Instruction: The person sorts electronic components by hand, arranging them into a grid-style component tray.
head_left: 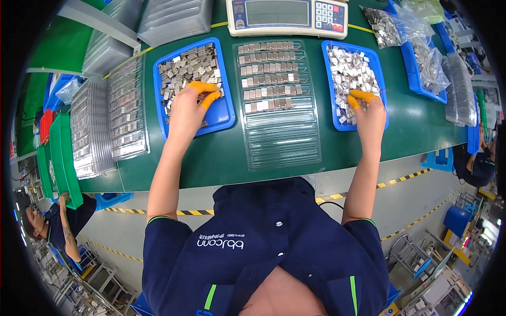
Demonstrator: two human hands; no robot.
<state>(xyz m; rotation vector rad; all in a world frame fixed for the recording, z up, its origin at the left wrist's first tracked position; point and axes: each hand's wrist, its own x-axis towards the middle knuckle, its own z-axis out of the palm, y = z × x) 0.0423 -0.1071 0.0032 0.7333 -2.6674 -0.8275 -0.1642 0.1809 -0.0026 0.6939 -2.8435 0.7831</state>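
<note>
- Green worktop [416, 126], head view: 2 blue trays of small silver metal pieces flank a clear ribbed plastic tray [276, 105] at its middle.
- The left hand [187, 113] rests in the left blue tray [224, 113], orange-capped fingertips [203, 89] pinched narrow among the metal pieces [187, 66]; whether it holds 1 I cannot tell.
- The right hand [369, 116] lies at the near end of the right blue tray [329, 79], capped fingers curled onto its pieces.
- The clear tray's far 5 rows are filled; its near rows are bare.
- A scale [287, 16] sits at the far edge.
</note>
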